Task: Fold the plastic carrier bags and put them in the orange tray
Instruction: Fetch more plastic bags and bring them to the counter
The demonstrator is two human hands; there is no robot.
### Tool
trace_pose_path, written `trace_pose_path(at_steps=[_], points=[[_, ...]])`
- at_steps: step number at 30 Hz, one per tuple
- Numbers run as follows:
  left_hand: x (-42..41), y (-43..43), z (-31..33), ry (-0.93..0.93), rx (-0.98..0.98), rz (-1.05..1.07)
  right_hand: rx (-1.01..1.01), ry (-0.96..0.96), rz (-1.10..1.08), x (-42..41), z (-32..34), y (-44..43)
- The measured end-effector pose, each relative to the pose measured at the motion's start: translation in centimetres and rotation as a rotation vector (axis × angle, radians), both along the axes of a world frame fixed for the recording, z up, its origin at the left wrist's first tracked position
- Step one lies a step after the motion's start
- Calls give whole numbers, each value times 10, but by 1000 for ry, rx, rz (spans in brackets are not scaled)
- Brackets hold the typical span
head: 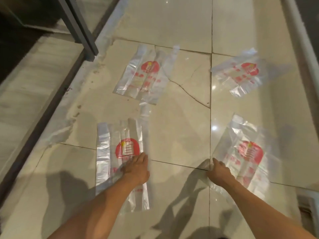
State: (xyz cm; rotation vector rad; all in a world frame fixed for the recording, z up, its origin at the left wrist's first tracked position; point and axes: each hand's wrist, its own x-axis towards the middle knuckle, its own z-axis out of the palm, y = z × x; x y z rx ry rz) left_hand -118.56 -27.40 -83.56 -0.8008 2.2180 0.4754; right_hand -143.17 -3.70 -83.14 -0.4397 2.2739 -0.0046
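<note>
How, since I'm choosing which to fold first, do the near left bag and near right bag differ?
The near left bag lies straight, handles pointing away; the near right bag lies slanted. The left hand rests flat on the near left bag; the right hand grips the near right bag's left edge. Both are clear with a red round print, flat on the floor.

Single view: head-worn wide-angle camera, pitched forward and steeply down onto the glossy cream tiled floor (181, 118), with the dark grey metal door frame (81, 26) leaning at the upper left. Both bare forearms enter from the bottom edge; the left hand (136, 167) and right hand (218, 171) sit below centre, close to the lens. The near-right clear plastic carrier bag with red print (241, 152) lies by the right hand, and the far-left clear plastic carrier bag with red print (143, 75) marks mid-distance.
</note>
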Motion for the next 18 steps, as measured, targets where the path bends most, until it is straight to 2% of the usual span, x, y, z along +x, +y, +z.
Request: trace_pose_path(at_steps=[4,9,11,14,18], points=[[17,7,-12,-78,22,-121,-56,-64,-15,5,-31,9],[32,-6,-7,51,-57,-211,-9,-18,120,15,-23,3],[36,-12,-9,79,-94,-182,31,15,229,17,-22,4],[35,-16,-12,2,-97,-116,80,58,364,23,-20,6],[32,-11,-18,-57,-176,-64,-10,125,316,15,-21,6]])
